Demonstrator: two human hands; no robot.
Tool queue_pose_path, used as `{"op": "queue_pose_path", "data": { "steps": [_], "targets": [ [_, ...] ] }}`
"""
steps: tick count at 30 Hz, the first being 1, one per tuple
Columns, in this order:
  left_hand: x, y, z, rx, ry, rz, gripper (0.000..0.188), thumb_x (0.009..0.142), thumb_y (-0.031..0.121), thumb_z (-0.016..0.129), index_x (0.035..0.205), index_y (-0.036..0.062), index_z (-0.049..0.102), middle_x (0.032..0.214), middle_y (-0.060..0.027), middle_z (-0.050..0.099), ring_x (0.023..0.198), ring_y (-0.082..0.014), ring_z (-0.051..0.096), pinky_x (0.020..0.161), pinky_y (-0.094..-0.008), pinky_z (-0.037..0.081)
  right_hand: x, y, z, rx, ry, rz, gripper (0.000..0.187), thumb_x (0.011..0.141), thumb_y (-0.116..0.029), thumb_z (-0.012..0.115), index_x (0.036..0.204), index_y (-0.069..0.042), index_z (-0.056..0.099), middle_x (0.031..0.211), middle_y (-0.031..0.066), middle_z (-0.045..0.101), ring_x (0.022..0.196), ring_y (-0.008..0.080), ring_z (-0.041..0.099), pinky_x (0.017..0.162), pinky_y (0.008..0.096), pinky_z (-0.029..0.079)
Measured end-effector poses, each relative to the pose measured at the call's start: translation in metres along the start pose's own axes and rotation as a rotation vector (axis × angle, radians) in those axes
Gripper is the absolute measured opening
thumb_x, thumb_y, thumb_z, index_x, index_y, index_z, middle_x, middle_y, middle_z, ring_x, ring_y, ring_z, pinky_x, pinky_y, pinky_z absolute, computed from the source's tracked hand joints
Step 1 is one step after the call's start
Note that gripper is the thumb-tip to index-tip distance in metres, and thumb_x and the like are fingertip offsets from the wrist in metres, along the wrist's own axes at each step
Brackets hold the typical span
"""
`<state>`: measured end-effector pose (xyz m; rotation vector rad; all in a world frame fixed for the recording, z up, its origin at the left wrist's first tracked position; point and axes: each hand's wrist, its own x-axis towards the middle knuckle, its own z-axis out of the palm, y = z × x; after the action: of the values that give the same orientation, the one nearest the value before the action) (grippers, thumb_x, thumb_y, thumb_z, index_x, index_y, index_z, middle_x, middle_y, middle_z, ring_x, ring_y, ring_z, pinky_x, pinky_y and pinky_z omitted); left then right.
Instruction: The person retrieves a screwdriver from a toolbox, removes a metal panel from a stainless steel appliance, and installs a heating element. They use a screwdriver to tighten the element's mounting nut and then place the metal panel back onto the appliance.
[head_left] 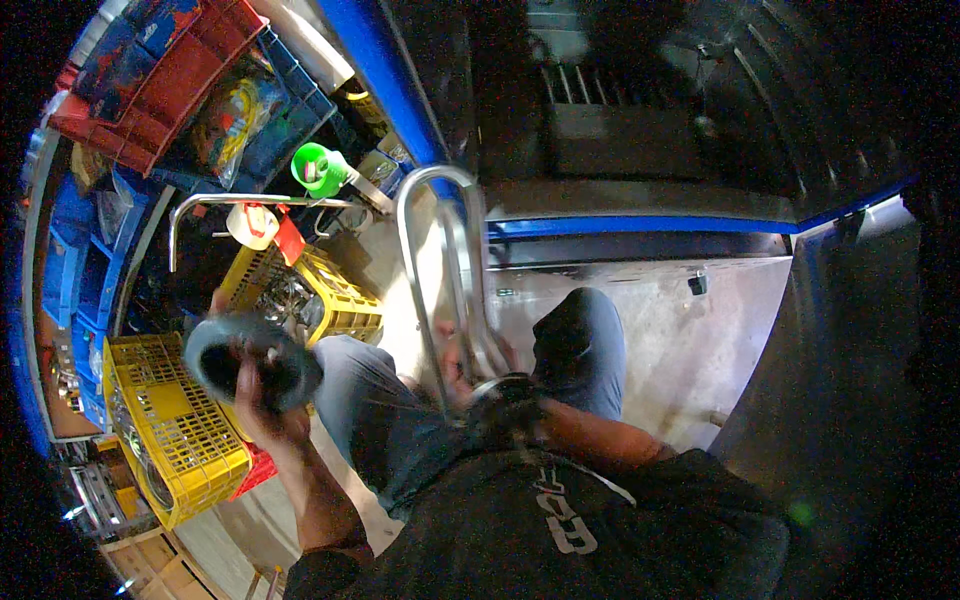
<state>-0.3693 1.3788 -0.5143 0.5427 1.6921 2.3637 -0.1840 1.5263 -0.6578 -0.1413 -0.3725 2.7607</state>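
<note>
My left hand (262, 395) is raised on the left and closed on a dark grey-blue, ring-shaped roll (205, 352). Motion blurs the roll, so I cannot make out its material. Low in front of me, my right hand (458, 368) grips a shiny bent metal tube (408, 235). The tube rises from that hand between my knees and curves over in a U-bend at the top. Part of the right hand's fingers is hidden behind the tube.
Yellow plastic crates (180, 440) with metal pieces stand at the left. Beyond them are a green cup (318, 168), a thin bent metal rod (270, 200), and red bins (150, 120) and blue bins. A blue-edged dark metal cabinet (640, 228) stands ahead and right.
</note>
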Motion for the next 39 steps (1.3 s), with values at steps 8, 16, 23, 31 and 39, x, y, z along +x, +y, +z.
{"op": "queue_pose_path", "data": {
  "steps": [8, 16, 23, 31, 39],
  "targets": [
    [0.084, -0.103, 0.047, 0.141, -0.031, -0.154, 0.05, 0.096, 0.016, 0.068, 0.137, 0.009, 0.041, 0.107, -0.0103, 0.068, 0.074, -0.0175, 0.068, 0.049, -0.0244, 0.046, -0.014, -0.184, -0.008, -0.648, 0.218, -0.512, 0.044, 0.096, -0.037, 0.066, 0.123, -0.004, 0.058, 0.089, 0.0077, 0.066, 0.067, 0.019, 0.063, 0.06, 0.0347, 0.055],
    [0.16, -0.297, 0.127, -0.339, -0.187, -0.596, 0.029, 0.104, 0.012, 0.045, 0.129, 0.0103, 0.061, 0.1, -0.0057, 0.07, 0.079, -0.0168, 0.066, 0.063, -0.0307, 0.054, 0.098, -0.291, -0.051, -0.794, 0.514, -0.606, 0.043, 0.098, -0.043, 0.059, 0.121, -0.007, 0.061, 0.086, 0.0061, 0.067, 0.072, 0.018, 0.066, 0.066, 0.0341, 0.056],
    [0.205, -0.403, 0.19, -0.408, -0.23, -0.616, 0.032, 0.101, 0.005, 0.046, 0.128, 0.0071, 0.063, 0.098, -0.006, 0.071, 0.078, -0.0155, 0.067, 0.064, -0.0287, 0.054, 0.098, -0.296, -0.058, -0.872, 0.515, -0.539, 0.046, 0.099, -0.053, 0.056, 0.118, -0.012, 0.061, 0.083, 0.0041, 0.067, 0.068, 0.0154, 0.065, 0.063, 0.0302, 0.055],
    [0.232, -0.493, 0.208, -0.403, -0.216, -0.436, 0.036, 0.098, -0.002, 0.047, 0.128, 0.0034, 0.066, 0.097, -0.0064, 0.072, 0.077, -0.014, 0.067, 0.066, -0.0263, 0.054, 0.085, -0.303, -0.081, -0.949, 0.712, -0.526, 0.052, 0.101, -0.053, 0.056, 0.132, -0.012, 0.061, 0.118, 0.0042, 0.066, 0.103, 0.0217, 0.064, 0.089, 0.0401, 0.054],
    [0.19, -0.411, 0.215, -0.316, -0.168, -0.508, 0.057, 0.104, 0.046, 0.046, 0.135, -0.0009, 0.058, 0.118, -0.011, 0.066, 0.107, -0.0202, 0.061, 0.098, -0.0332, 0.045, 0.059, -0.344, -0.141, -1.074, 0.667, -0.547, 0.052, 0.102, -0.051, 0.054, 0.134, -0.01, 0.057, 0.12, 0.0054, 0.064, 0.11, 0.0217, 0.061, 0.097, 0.0411, 0.05]
  ]
}}
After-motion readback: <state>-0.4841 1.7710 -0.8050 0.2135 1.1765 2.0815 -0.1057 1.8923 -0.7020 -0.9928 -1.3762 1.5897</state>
